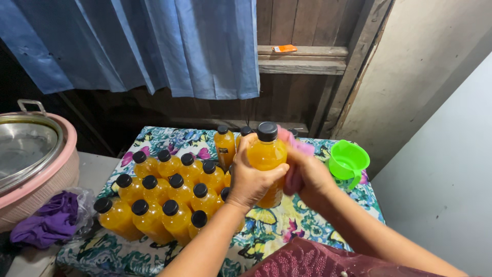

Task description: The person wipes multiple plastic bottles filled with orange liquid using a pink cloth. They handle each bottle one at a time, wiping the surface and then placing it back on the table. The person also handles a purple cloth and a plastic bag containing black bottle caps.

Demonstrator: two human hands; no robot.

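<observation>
My left hand point(251, 177) grips a plastic bottle point(267, 154) of orange liquid with a black cap, held upright above the table. My right hand point(307, 174) presses a pink cloth point(297, 154) against the bottle's right side. To the left, several more capped orange bottles point(164, 197) stand packed together on the floral tablecloth point(277, 231). Behind the held bottle another orange bottle point(224, 146) stands upright.
A green plastic funnel point(347, 161) sits on the table at the right. At the left a pink basket point(51, 179) holds a metal lid point(25, 146), with a purple cloth point(48, 223) below it. A blue curtain point(154, 46) and a wooden wall are behind.
</observation>
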